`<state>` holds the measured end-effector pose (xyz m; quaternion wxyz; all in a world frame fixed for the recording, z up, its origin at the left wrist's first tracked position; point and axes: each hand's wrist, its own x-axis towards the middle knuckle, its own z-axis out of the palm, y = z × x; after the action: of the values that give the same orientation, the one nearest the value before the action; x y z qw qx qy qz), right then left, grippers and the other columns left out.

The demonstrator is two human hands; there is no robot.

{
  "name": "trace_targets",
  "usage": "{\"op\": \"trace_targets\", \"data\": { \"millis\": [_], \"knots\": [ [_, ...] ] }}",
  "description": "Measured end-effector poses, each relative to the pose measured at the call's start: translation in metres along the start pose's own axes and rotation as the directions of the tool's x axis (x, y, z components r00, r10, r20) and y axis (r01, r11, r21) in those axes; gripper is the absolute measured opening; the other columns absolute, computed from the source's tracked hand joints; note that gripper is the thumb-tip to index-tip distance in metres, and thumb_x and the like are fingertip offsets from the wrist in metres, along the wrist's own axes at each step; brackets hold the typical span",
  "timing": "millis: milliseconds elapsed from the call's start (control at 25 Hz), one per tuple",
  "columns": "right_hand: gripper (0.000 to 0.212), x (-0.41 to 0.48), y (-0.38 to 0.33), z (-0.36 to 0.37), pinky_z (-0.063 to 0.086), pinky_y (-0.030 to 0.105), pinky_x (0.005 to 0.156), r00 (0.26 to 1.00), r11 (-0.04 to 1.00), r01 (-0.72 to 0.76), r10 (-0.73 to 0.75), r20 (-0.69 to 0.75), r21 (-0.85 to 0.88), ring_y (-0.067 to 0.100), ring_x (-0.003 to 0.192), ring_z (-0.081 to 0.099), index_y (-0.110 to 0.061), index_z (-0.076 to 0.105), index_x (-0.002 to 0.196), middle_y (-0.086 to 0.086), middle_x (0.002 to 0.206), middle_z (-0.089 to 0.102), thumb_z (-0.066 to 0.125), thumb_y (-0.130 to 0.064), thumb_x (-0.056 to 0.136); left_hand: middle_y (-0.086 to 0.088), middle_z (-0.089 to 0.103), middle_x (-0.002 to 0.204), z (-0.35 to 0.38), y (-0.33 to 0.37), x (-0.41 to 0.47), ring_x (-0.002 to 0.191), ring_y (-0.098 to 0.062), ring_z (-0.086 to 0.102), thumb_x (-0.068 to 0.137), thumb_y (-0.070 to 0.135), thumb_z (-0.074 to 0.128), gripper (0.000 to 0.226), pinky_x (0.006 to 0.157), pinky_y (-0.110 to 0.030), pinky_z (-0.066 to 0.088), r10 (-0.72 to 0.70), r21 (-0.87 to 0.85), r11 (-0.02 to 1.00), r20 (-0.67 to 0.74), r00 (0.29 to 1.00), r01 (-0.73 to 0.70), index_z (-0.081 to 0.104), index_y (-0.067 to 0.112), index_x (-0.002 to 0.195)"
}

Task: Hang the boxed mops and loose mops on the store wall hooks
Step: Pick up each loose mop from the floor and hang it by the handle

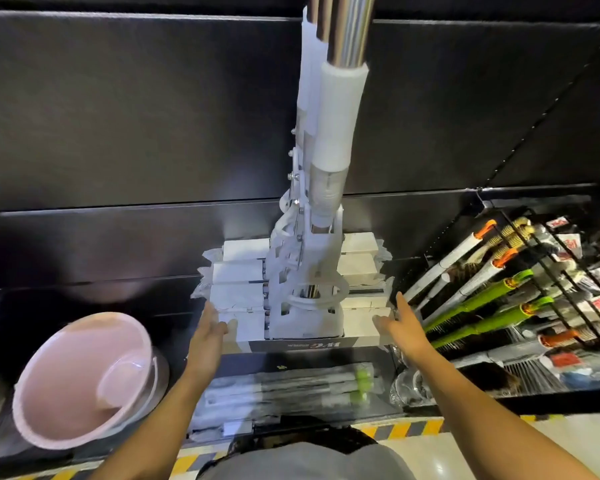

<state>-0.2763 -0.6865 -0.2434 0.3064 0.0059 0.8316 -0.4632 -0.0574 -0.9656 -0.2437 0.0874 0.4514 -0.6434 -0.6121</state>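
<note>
Several white sponge mops (pixel 326 188) with steel poles hang in a row from above against the black wall panel (pixel 118 116), their heads stacked one behind another. The nearest mop head (pixel 305 323) carries a dark label strip along its front edge. My left hand (pixel 208 336) reaches to the left end of that head with straight fingers touching it. My right hand (pixel 400 329) lies at the right end, fingers straight, touching the sponge. Wrapped mops (pixel 284 389) with green parts lie flat on the low shelf below.
A pink bucket (pixel 84 379) sits tilted on the low shelf at the left. Brooms and brushes with green and orange handles (pixel 482 299) hang on a wire rack to the right. A yellow-black hazard strip (pixel 406 429) marks the shelf's front edge.
</note>
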Motion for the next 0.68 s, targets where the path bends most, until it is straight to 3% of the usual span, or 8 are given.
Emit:
{"op": "trace_targets", "data": {
  "millis": [80,280,560,680],
  "knots": [
    [0.082,0.008,-0.004,0.0,0.031,0.044,0.115,0.997,0.999,-0.032,0.031,0.074,0.018,0.029,0.144,0.031,-0.019,0.007,0.157,0.005,0.16,0.023,0.061,-0.017,0.094,0.005,0.031,0.155,0.001,0.0,0.002,0.123,-0.007,0.038,0.098,0.006,0.04,0.06,0.105,-0.027,0.027,-0.028,-0.012,1.0,-0.042,0.999,0.028,0.024,0.021,0.154],
    [0.081,0.015,-0.001,0.002,0.028,0.047,0.117,0.992,0.995,-0.048,0.037,0.122,0.089,0.026,0.145,0.028,-0.026,0.014,0.156,0.004,0.16,0.023,0.064,-0.019,0.092,0.004,0.037,0.152,-0.001,-0.003,0.001,0.139,-0.017,0.035,0.095,0.003,0.042,0.058,0.11,-0.03,0.027,-0.044,-0.028,0.999,-0.09,0.995,0.042,0.033,0.018,0.15],
    [0.076,0.011,0.003,0.007,0.033,0.047,0.115,0.997,0.993,-0.023,0.014,0.072,0.115,0.025,0.141,0.037,-0.026,0.021,0.155,0.004,0.157,0.033,0.062,-0.015,0.091,0.004,0.049,0.143,-0.005,-0.005,0.01,0.133,-0.018,0.044,0.093,0.011,0.051,0.052,0.115,-0.04,0.03,-0.06,-0.125,0.991,-0.1,0.993,0.047,0.046,0.02,0.144],
    [0.079,0.012,-0.009,0.004,0.034,0.042,0.113,1.0,0.99,-0.029,0.03,-0.003,0.141,0.025,0.142,0.035,-0.02,0.016,0.156,0.006,0.155,0.035,0.061,-0.012,0.092,0.011,0.04,0.146,-0.006,0.005,0.018,0.133,-0.016,0.04,0.091,0.021,0.054,0.062,0.115,-0.044,0.03,-0.049,-0.111,0.993,-0.125,0.991,0.035,0.035,0.026,0.15]
  ]
}}
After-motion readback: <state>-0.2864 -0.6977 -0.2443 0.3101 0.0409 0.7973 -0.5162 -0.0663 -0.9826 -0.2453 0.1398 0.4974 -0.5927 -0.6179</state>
